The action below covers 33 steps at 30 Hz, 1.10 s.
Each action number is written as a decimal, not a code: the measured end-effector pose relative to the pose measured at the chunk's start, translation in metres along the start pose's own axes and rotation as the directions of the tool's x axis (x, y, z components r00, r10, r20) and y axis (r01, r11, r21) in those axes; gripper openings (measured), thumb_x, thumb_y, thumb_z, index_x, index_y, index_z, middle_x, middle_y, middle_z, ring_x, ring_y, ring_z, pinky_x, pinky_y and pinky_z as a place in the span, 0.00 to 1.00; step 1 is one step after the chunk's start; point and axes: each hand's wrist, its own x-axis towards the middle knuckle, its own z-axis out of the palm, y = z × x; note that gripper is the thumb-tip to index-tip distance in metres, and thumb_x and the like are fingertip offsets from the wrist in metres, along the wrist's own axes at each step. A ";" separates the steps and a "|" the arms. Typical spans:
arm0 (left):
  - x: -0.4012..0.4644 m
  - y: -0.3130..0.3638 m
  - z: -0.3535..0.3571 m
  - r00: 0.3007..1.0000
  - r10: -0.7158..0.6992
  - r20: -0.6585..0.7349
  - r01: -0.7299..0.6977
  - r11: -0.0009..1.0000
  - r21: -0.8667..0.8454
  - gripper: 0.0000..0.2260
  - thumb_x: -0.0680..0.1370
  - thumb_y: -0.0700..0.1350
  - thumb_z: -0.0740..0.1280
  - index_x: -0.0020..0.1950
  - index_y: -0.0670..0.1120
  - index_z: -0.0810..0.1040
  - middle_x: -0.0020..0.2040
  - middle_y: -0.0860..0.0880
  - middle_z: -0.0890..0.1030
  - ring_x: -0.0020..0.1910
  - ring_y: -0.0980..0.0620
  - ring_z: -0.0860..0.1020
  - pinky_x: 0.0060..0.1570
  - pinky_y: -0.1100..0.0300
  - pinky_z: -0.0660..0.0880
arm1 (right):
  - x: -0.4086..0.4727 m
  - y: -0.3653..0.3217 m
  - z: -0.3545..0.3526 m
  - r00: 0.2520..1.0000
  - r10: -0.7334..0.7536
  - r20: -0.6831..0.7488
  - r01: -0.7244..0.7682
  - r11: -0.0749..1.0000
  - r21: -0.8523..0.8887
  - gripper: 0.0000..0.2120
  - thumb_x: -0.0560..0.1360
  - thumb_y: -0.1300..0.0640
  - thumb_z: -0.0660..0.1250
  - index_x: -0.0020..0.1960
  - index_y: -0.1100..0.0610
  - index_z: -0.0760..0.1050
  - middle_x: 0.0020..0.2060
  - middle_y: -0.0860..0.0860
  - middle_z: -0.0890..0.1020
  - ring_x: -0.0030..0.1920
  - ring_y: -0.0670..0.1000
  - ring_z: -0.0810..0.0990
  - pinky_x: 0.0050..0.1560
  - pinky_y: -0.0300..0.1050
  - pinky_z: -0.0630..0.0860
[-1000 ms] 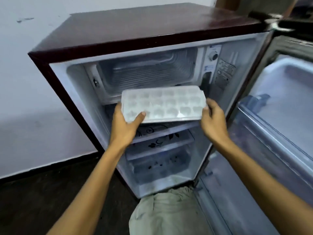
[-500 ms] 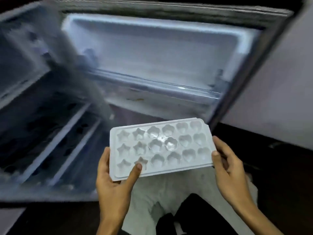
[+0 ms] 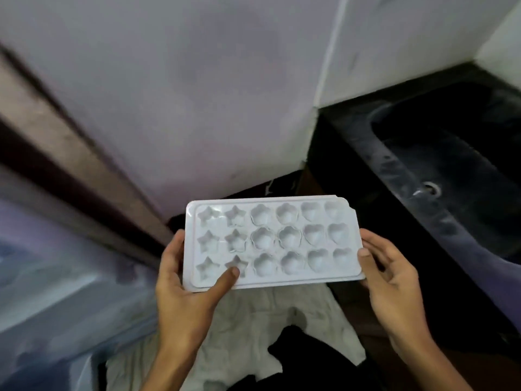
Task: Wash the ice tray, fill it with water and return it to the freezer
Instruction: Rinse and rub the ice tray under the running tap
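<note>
A white plastic ice tray (image 3: 272, 241) with star, flower and heart shaped cells is held level in front of me, its cells empty. My left hand (image 3: 183, 289) grips its left end, thumb on top near a star cell and fingers underneath. My right hand (image 3: 390, 275) holds the right end, thumb against the rim and fingers curled beneath. A dark sink (image 3: 456, 170) with a round metal drain lies to the right of the tray.
The open fridge door (image 3: 50, 277) fills the lower left, blurred. A pale wall (image 3: 197, 94) stands ahead, with a corner edge at the sink counter. My light trousers and a dark floor show below the tray.
I have turned right, away from the fridge. The tray, taken from the freezer compartment, now sits between both hands near the sink, which has come into view.
</note>
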 end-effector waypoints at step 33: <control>0.230 0.110 0.519 0.468 -0.090 0.879 0.037 0.996 0.083 0.11 0.79 0.46 0.64 0.61 0.50 0.71 0.45 0.50 0.81 0.44 0.52 0.80 0.37 0.58 0.76 | 0.249 -0.044 -0.217 0.630 0.323 -0.706 0.002 0.908 0.418 0.08 0.76 0.63 0.66 0.51 0.53 0.80 0.42 0.50 0.86 0.42 0.46 0.85 0.36 0.38 0.81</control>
